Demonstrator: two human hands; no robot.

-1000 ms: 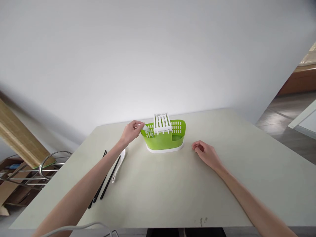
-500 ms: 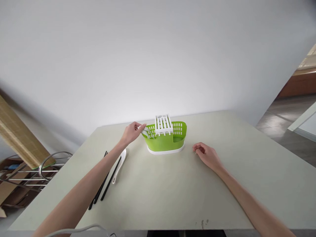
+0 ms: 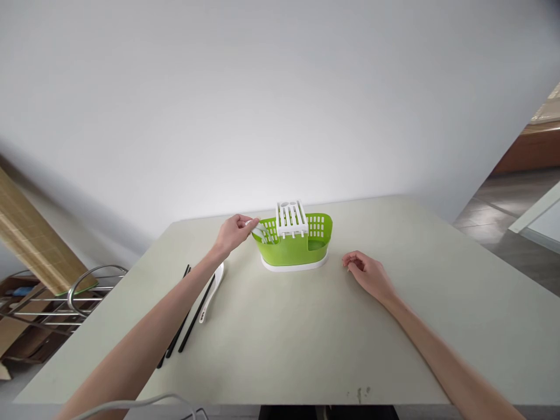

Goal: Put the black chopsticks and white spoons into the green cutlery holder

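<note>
A green basket (image 3: 286, 252) with a white base stands near the back of the table, a white slotted rack (image 3: 291, 218) across its middle. My left hand (image 3: 234, 233) is at the basket's left end, its fingers pinched on a white utensil (image 3: 259, 231) that leans into the left compartment. Its exact shape is partly hidden. My right hand (image 3: 366, 272) rests on the table right of the basket, fingers loosely curled with nothing visible in them. A white spoon (image 3: 212, 291) and several black chopsticks (image 3: 196, 315) lie beside my left forearm.
The pale table (image 3: 297, 338) meets a plain wall behind. On the left are a metal rack (image 3: 81, 291), a tan board (image 3: 39, 233) and a cardboard box. A grey cable (image 3: 131, 402) crosses the bottom left near my forearm.
The view has shifted very slightly. Both hands stay where they were, my left hand with the white utensil at the basket's left end.
</note>
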